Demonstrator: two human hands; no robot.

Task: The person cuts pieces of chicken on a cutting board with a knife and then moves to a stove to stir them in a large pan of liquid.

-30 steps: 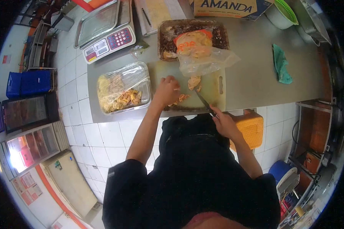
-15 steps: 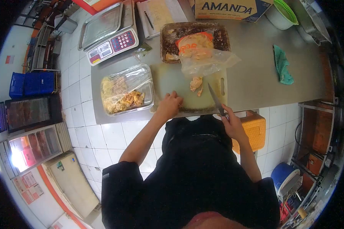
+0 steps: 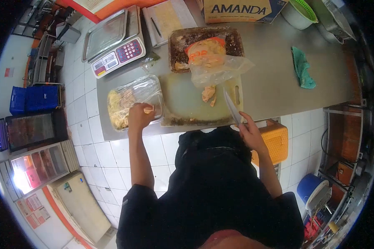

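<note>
My left hand (image 3: 140,116) is over the near side of a clear tray (image 3: 159,99) of food partly covered in plastic film. Its fingers are bent round a pale piece of meat (image 3: 148,109). In my right hand (image 3: 250,132) is a knife (image 3: 232,106), its blade slanting up over the right part of the green cutting board (image 3: 180,97). Pieces of cooked meat (image 3: 208,93) lie on the board. Behind it, a plastic bag (image 3: 207,52) with orange print and food inside rests on a dark brown tray (image 3: 176,41).
A scale (image 3: 129,50) with a metal tray (image 3: 106,35) stands at the back left, beside papers with a pen (image 3: 156,27). An AMANDA box (image 3: 241,10), a white bowl with a green basket (image 3: 299,14) and a green cloth (image 3: 302,68) are farther right. A yellow crate (image 3: 274,143) is below the table.
My left hand has moved left from the cutting board's near edge to the clear tray, and a meat piece now shows in its fingers. My right hand still holds the knife.
</note>
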